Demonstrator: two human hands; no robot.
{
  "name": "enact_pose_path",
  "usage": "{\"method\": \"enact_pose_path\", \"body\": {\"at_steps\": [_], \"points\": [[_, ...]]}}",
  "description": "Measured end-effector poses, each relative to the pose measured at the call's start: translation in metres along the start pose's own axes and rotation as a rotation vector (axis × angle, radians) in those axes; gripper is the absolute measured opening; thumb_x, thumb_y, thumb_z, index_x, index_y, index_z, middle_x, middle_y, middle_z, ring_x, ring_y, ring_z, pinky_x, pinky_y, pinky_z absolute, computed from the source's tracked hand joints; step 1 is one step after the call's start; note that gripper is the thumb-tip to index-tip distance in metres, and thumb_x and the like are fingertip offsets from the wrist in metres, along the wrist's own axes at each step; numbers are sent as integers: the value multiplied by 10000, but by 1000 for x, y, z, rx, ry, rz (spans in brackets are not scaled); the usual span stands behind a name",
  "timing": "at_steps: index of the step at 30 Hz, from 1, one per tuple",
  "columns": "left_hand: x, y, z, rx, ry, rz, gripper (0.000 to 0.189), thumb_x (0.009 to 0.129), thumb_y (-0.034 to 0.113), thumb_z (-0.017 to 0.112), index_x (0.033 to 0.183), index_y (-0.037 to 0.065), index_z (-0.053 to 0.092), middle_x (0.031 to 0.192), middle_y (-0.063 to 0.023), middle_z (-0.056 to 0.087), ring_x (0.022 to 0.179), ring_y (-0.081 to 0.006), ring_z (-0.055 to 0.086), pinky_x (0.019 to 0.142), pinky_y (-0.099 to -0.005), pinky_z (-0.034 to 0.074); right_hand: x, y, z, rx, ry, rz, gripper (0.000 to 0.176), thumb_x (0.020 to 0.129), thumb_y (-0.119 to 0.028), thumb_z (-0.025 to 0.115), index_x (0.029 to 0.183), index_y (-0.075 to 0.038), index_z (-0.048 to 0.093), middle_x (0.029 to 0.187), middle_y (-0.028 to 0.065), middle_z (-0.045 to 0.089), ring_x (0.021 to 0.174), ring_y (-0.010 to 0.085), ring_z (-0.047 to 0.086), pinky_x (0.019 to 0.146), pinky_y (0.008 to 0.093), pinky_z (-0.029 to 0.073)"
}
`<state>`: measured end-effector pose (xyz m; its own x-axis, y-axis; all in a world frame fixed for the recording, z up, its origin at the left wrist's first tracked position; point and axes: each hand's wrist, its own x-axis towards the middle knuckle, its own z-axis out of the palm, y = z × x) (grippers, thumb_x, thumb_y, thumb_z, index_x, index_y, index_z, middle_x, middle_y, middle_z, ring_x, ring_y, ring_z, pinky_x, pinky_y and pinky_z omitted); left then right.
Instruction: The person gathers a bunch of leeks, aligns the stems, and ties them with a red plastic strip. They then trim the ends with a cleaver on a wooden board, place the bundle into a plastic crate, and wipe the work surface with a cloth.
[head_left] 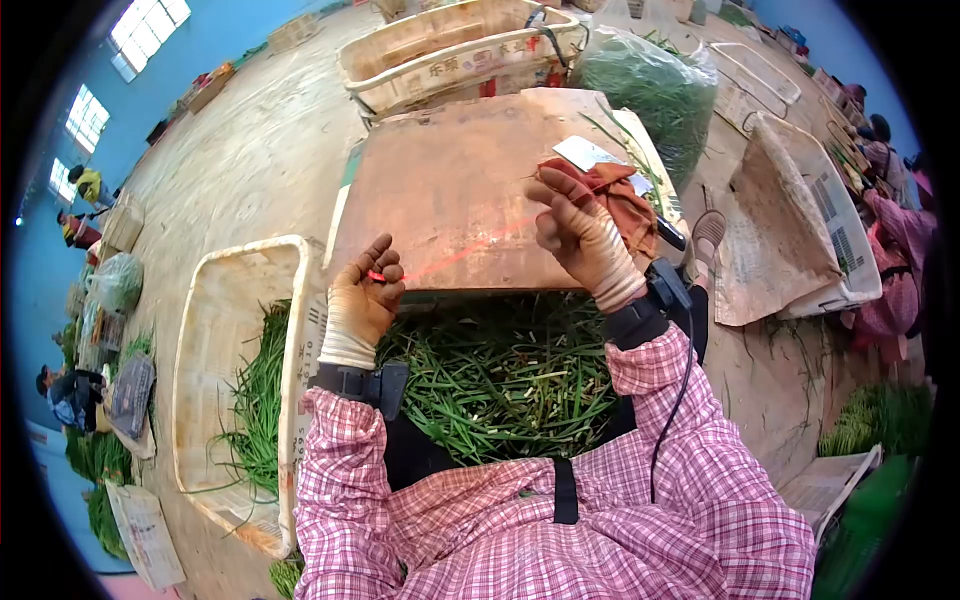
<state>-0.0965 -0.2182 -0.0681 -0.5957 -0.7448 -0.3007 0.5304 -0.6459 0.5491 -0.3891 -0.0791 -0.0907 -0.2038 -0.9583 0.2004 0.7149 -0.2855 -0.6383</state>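
Note:
My left hand (pixel 362 300), in a worn pale glove with the fingers bare or stained, is closed on one end of a thin red strand (pixel 470 243). The strand runs slanting up over the brown board (pixel 440 180) towards my right hand (pixel 582 238). That hand has its fingers curled, and the strand's far end meets them. Just behind my right hand lies a rust-coloured cloth (pixel 630 210). Below both hands, a heap of cut green stalks and leaves (pixel 500 375) fills the space between the board and my lap.
To the left stands a white plastic crate (pixel 190 350) with long green stalks (pixel 262 400). Beyond the board are another crate (pixel 450 65) and a clear bag of greens (pixel 650 95). A board-lined crate (pixel 770 220) stands on the right. Other people sit along both sides.

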Motion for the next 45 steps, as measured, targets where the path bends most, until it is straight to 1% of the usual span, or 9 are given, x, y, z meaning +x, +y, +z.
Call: {"method": "enact_pose_path", "body": {"at_steps": [6, 11, 20, 25, 29, 34, 37, 43, 45], "points": [[4, 0, -2, -127, -192, -45, 334, 937, 24, 526, 1267, -27, 510, 994, -61, 471, 792, -147, 439, 595, -239, 390, -7, -30, -3, 55, 258, -163, 346, 971, -234, 655, 1266, -61, 605, 1037, 40, 720, 741, 96, 639, 610, 186, 509], [31, 10, -30, -120, -461, -27, 387, 966, 148, 602, 1311, -7, 516, 1070, -79, 487, 874, -176, 477, 667, -274, 421, -2, -45, -33, 114, 10, -56, 392, 974, -311, 640, 1266, -52, 603, 869, 17, 679, 590, 111, 517, 538, 261, 391], [44, 35, 47, 1555, -286, 347, 277, 1021, 133, 488, 1246, 23, 607, 710, 19, 477, 651, -86, 449, 597, -236, 385, 55, -50, 2, -1797, -87, -193, 211, 1006, -214, 524, 1077, -50, 638, 780, 193, 668, 671, 372, 637, 652, 437, 499], [102, 51, 36, 1617, -153, 296, 252, 999, 74, 460, 1159, 38, 652, 690, 9, 486, 652, -95, 471, 630, -269, 439, 89, -24, -38, -1876, 251, 47, 235, 986, -248, 549, 1072, -48, 639, 867, 215, 688, 768, 423, 654, 684, 487, 505], [147, 39, 8, 1678, -176, 306, 237, 971, 51, 502, 1134, 35, 672, 729, -15, 588, 623, -103, 523, 629, -233, 462, 106, -12, -76, -1786, 105, 69, 151, 880, -124, 633, 1023, -77, 646, 978, 112, 653, 841, 313, 639, 723, 441, 507], [118, 46, 32, 1370, 94, 97, 370, 912, 194, 664, 1265, 94, 621, 1185, -91, 652, 1002, -216, 647, 809, -352, 541, 102, -22, -64, -1646, 30, 223, 135, 824, -123, 643, 908, -23, 680, 852, 107, 657, 786, 217, 644, 702, 358, 503], [110, 47, 12, 2028, -82, 1181, 385, 890, 191, 662, 1259, 88, 620, 1183, -124, 659, 1012, -331, 655, 862, -412, 536, 96, -24, -57, -1579, -8, 144, 248, 879, -172, 629, 1015, 15, 718, 958, 130, 708, 882, 211, 667, 772, 310, 516], [-23, 36, 124, 2590, -419, 116, 244, 842, 72, 567, 1046, 34, 695, 1035, -245, 682, 945, -367, 686, 856, -432, 541, 78, -27, -40, -829, 271, -8, 417, 928, -138, 686, 1299, 12, 565, 1175, 120, 669, 1113, 173, 613, 903, 288, 514], [-70, 27, 132, 2410, -813, 197, 241, 838, 75, 572, 1042, 35, 694, 1024, -242, 682, 938, -365, 686, 848, -432, 541, 57, -38, -5, -942, 280, -115, 391, 938, -151, 678, 1284, 0, 578, 1125, 82, 676, 1061, 138, 620, 901, 246, 495]]}}
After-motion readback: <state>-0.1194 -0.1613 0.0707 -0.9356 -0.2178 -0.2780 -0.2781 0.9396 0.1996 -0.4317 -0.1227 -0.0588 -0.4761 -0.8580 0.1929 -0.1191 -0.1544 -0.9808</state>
